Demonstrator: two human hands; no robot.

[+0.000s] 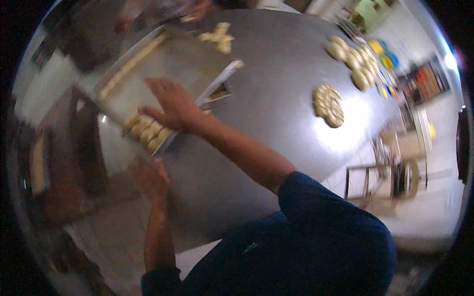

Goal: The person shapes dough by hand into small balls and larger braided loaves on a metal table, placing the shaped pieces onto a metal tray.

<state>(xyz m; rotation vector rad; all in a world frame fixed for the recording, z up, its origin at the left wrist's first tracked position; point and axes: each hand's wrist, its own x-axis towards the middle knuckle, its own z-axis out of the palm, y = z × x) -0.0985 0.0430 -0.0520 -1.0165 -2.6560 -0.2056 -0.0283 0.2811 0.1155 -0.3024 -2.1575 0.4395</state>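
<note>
Dough pieces (146, 131) sit in a row at the 7 o'clock end of a metal baking tray (177, 64) on the steel surface (276, 84). Left hand (153, 180), below the tray edge, blurred; cannot tell its grip. Right hand (173, 106) spread flat, palm resting on the pieces. Judgement: soft, light, easily dented; lift from underneath. Shaped dough rounds (328, 105) at 2 o'clock.

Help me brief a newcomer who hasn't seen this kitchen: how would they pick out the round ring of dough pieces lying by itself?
Start at the big grey metal table. Far from the baking tray that the right hand rests on, look toward the table's opposite edge. The round ring of dough pieces lies there flat and alone, a neat circle of small balls, unlike the overlapping row of dough rounds farther along.
</note>
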